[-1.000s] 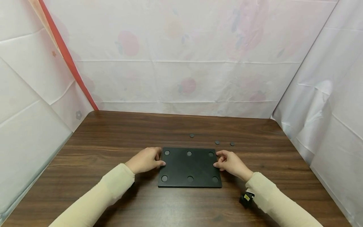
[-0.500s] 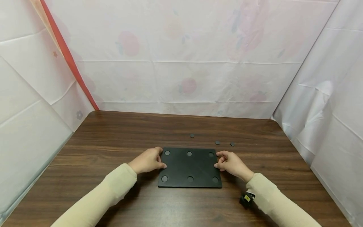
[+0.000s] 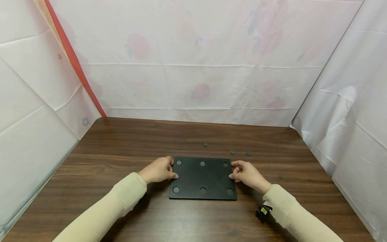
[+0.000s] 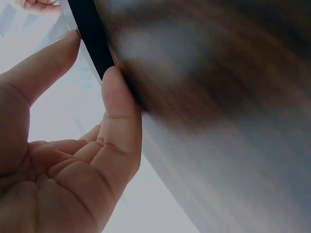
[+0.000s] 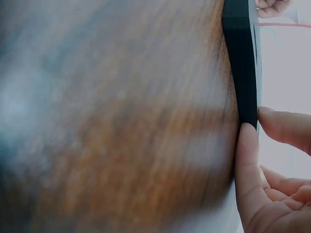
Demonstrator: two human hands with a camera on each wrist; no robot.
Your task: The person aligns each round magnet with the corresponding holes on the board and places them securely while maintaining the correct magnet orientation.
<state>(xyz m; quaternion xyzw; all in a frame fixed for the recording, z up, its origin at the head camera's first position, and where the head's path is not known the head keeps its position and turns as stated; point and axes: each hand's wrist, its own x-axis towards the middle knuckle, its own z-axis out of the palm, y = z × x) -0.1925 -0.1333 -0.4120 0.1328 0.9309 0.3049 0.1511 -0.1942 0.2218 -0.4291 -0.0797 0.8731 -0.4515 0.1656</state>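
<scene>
Flanking the board [image 3: 203,178], hands [image 3: 158,170] [image 3: 248,175] apparently pinch opposite edges.

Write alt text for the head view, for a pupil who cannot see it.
A person's left hand and right hand grip opposite ends of a flat black board marked with six circles, on a brown wood-grain table. Three small dark discs lie beyond the board.

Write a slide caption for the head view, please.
Left hand and right hand hold a black board by opposite edges; three dark discs lie on the table beyond.
</scene>
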